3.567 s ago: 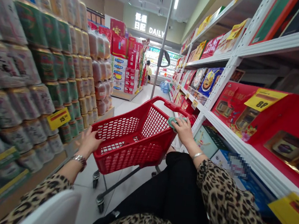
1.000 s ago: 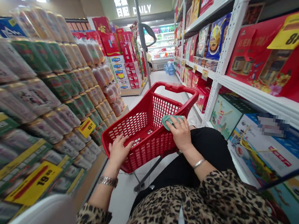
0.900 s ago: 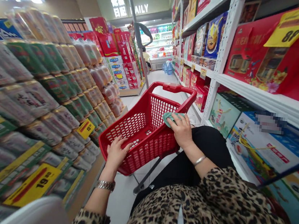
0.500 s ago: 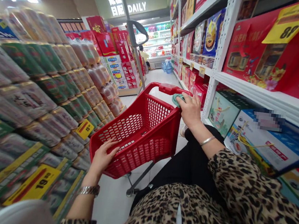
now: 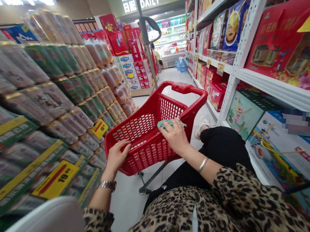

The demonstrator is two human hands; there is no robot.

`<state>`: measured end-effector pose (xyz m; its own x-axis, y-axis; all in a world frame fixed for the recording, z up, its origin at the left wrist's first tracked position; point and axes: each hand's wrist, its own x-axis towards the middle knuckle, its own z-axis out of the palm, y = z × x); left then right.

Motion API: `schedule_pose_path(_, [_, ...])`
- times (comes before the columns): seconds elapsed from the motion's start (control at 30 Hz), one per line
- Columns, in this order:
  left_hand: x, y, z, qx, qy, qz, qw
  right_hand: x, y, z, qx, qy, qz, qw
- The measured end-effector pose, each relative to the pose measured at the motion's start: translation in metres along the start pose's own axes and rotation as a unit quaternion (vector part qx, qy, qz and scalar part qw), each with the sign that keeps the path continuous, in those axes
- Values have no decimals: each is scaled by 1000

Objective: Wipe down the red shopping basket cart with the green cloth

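inspection at the aisle: the right hand (image 5: 175,135) bears down on a green cloth (image 5: 164,124), fingers closed over it, at the right rim of a red mesh trolley basket (image 5: 150,156). the left hand (image 5: 116,156) grips the basket's left rim, fingers curled over the edge. stacked drink cans (image 5: 46,99) stand just beside the left side, and white metal shelving (image 5: 243,55) runs along the right.

risks, as judged: the cloth sits loose on the rim, so any easing of pressure could let it drop into the basket or onto the tile floor (image 5: 128,210). the basket stands on castors (image 5: 142,191); a sideways knock could send it into the cans and dislodge the stack.
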<state>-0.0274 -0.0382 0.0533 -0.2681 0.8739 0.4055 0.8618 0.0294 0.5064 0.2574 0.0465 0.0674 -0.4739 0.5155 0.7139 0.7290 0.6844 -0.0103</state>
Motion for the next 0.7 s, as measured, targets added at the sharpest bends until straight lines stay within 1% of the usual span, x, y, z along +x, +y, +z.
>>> schedule_pose_path(0.1, [-9,1,0,22,58,-26,998,-3,-23,8,49,-21,-32,998])
schedule_pose_path(0.13, [-12,0,0,32,71,-40,996,-4,-26,9,54,-24,-38,998])
schedule_pose_path(0.2, [-17,-3,-1,52,79,-69,993,-5,-26,6,52,-31,-44,997])
schedule_pose_path(0.27, [-20,-6,-1,66,66,-94,991,-5,-17,-1,49,-43,-46,997])
schedule_pose_path(0.4, [-18,-6,-3,88,50,-137,985,-4,7,-15,50,-69,-47,995])
schedule_pose_path(0.53, [-14,-3,-3,86,35,-157,983,-1,27,-16,35,-88,-68,993])
schedule_pose_path(0.7, [-11,-6,0,109,13,-156,982,2,53,-10,5,-48,-90,995])
